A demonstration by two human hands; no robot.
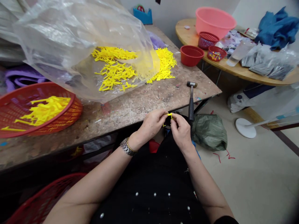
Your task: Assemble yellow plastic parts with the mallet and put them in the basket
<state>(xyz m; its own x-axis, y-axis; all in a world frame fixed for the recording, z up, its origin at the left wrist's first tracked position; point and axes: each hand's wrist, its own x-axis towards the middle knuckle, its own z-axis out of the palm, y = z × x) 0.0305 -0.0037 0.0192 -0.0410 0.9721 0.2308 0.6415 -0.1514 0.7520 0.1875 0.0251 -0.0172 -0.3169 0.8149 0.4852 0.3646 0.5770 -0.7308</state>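
Between my two hands, just off the table's front edge, is a small yellow plastic piece (169, 114). My left hand (153, 123), with a metal watch on its wrist, pinches one side of it. The thumb and finger of my right hand (181, 129) close on the other side. Many similar yellow plastic pieces (163, 65) lie heaped on the worn table (149, 104), some inside or under a large clear plastic bag (79, 37). More of them fill part of a red basket (72, 107) on the left. A hammer (191, 99) rests right of my hands, its handle over the edge.
A red bowl (191, 57) stands at the table's far right corner. Behind it, a round wooden table (252, 74) bears a pink basin (215, 23), small red baskets and plastic bags. A green sack (210, 132) sits on the floor at right. A blue tape dispenser (143, 16) is at the back.
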